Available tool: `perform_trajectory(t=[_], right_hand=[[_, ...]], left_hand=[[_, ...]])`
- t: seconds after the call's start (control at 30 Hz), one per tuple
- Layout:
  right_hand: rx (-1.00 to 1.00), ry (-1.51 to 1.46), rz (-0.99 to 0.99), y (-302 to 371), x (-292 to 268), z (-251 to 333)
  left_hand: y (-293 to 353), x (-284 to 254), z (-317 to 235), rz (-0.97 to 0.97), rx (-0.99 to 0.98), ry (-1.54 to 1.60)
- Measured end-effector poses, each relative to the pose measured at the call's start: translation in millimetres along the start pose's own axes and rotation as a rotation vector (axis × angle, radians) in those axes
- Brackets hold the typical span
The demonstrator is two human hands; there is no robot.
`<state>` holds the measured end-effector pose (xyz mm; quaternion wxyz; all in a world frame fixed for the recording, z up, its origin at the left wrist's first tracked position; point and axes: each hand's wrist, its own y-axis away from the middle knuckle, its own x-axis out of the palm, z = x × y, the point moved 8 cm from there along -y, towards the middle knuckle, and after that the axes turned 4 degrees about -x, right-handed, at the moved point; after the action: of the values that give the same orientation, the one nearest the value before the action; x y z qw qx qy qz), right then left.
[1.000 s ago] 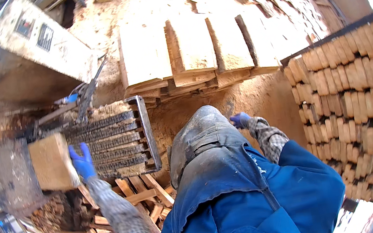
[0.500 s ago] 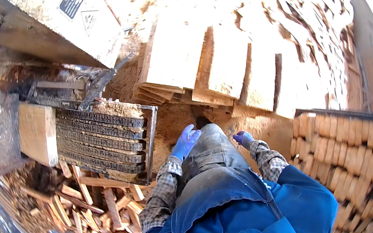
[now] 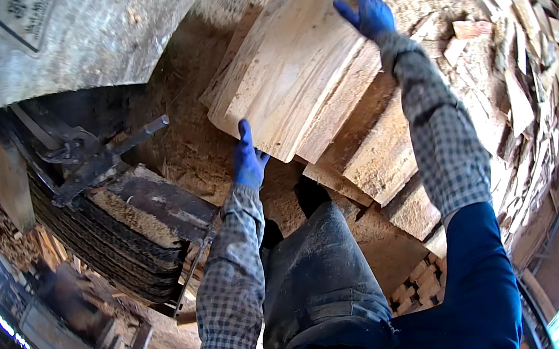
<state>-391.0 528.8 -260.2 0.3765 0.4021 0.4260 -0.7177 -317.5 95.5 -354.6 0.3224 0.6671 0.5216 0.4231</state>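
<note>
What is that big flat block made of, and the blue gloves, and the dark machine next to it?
The block looks like rough-sawn bare wood: pale, with grain lines and no paint. The gloves on the left hand and right hand look like thin rubber or nitrile, smooth and tight, though the exact kind is unclear. The machine seems to be metal, dark and dusted with sawdust.

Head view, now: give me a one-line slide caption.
Both blue-gloved hands, left hand and right hand, grip opposite edges of a stack of wooden slabs beside a dusty machine.
</note>
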Motion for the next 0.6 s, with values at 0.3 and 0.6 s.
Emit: perform_trajectory(t=[0.3, 0.6], right_hand=[[0.319, -0.072, 0.437, 6.1, 42.3, -16.8], [0.927, -0.824, 0.380, 338.2, -24.7, -65.0]], left_hand=[[45.2, -1.9, 36.9, -0.065, 0.060, 0.161], [294.3, -12.4, 46.6, -0.142, 0.179, -0.265]])
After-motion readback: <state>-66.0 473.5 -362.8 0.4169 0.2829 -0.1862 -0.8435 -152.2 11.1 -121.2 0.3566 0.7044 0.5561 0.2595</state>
